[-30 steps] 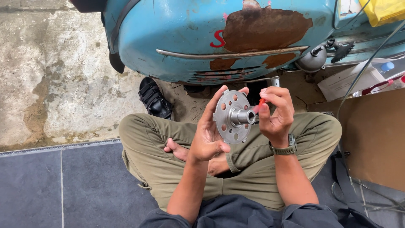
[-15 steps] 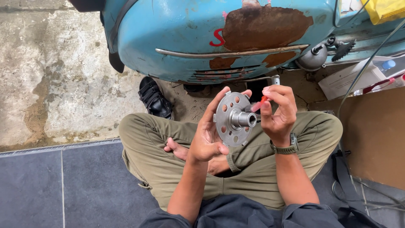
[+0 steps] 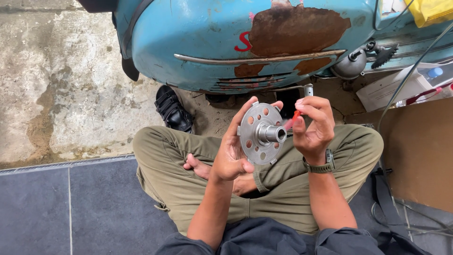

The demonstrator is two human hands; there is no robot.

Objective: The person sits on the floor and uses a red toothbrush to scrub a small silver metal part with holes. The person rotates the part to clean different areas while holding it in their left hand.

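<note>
Rough stained concrete (image 3: 61,85) is meeting dark grey floor tiles (image 3: 71,212) under you, and a rusty blue scooter body (image 3: 226,42) is filling the top of the view, with a black sandal (image 3: 173,109) lying beside it. At the right, a white box (image 3: 387,89) is sitting against a brown cardboard sheet (image 3: 420,151), and a yellow package (image 3: 432,9) is being cut off by the corner. Your left hand (image 3: 231,151) is gripping a round perforated metal hub (image 3: 262,133) above your crossed legs, while your right hand (image 3: 314,125) is pinching a small red tool (image 3: 295,117) near its centre sleeve; the tip is blurring.
</note>
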